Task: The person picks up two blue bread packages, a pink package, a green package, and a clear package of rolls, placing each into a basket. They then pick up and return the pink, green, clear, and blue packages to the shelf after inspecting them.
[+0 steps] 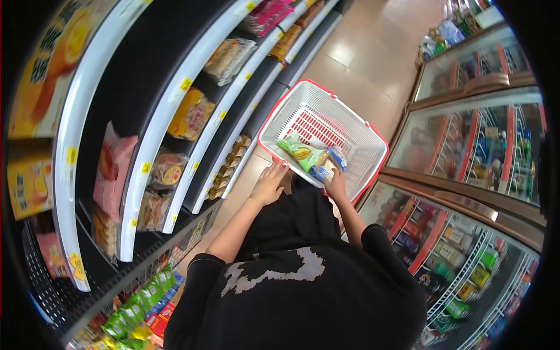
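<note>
Black shelves with white edges [158,119] and yellow price tags curve along the left, holding a pink snack bag [114,169], with small green packets [135,308] lower down. Glass-doored drink coolers [466,146] line the right of a beige tiled floor [373,52].

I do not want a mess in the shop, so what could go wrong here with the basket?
1. The right hand touches the blue packet right at the near rim of the basket; it might slip over onto the floor.
2. The left hand lies on that rim, and no other support shows, so the basket might tip.
3. The basket is close to the shelves on its left and might knock packs off.
</note>
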### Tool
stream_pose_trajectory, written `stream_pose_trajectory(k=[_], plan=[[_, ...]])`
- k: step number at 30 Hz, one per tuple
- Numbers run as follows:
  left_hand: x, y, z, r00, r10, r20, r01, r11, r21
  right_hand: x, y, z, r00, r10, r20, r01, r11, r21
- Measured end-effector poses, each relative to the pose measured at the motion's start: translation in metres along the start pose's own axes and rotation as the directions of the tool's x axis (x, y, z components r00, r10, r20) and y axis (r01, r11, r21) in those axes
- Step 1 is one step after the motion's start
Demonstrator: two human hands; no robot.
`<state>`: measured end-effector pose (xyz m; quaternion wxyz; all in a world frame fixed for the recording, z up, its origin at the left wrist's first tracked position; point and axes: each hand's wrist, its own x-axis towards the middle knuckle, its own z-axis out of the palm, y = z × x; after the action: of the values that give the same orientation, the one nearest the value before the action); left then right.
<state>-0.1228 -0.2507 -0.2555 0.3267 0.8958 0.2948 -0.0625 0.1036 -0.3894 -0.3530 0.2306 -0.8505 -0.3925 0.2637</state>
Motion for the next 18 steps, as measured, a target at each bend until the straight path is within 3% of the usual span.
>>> stream_pose_trajectory(k=[1,5,8,11,14,18], plan=[[0.004,0.002,0.005,0.996,-0.053,0.068,0.051,0.998,0.041,0.004,0.003,0.002,0.999,0.049,0.022,-0.049,0.999,-0.017],[0.018,0.002,0.019,0.986,-0.124,0.115,0.116,0.991,0.069,0.033,0.006,0.026,0.958,0.177,0.224,-0.206,0.972,0.11],[0.024,0.0,0.023,0.974,-0.178,0.139,0.17,0.983,0.068,0.059,0.011,0.063,0.929,0.246,0.277,-0.305,0.933,0.193],[0.03,0.004,0.018,0.961,-0.23,0.154,0.225,0.973,0.047,0.082,0.01,0.093,0.827,0.489,0.279,-0.55,0.806,0.218],[0.033,0.004,0.014,0.945,-0.272,0.18,0.273,0.962,0.019,0.094,-0.016,0.088,0.733,0.672,0.107,-0.662,0.741,-0.116],[0.037,-0.003,0.011,0.928,-0.3,0.221,0.306,0.952,0.007,0.099,-0.011,0.096,0.744,0.654,0.137,-0.657,0.753,-0.025]])
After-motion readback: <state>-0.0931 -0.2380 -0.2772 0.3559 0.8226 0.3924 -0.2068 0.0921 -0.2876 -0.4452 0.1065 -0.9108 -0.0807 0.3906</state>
